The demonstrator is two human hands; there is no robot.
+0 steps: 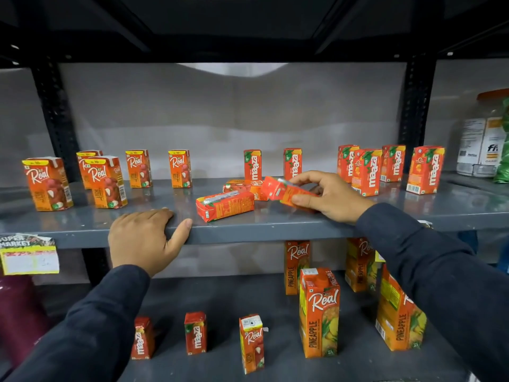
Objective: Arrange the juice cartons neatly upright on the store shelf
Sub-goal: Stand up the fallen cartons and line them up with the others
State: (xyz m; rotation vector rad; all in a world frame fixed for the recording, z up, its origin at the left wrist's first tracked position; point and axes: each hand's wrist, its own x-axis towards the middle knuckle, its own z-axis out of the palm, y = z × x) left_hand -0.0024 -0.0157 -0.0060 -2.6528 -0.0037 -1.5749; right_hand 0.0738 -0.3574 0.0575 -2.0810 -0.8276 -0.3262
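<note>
On the grey middle shelf my right hand grips a small orange-red Maaza carton, tilted on its side just above the shelf. Another carton lies flat near the front edge, left of it. A third fallen carton lies behind these two. My left hand rests on the shelf's front edge and holds nothing. Several Real litchi cartons stand upright at the left. Several Maaza cartons stand upright at the right, and two more stand at the back centre.
The lower shelf holds tall Real pineapple cartons at the right and small upright cartons near the front. A plastic jar stands on the adjoining shelf at far right. A price tag hangs from the shelf edge at left. Black uprights frame the bay.
</note>
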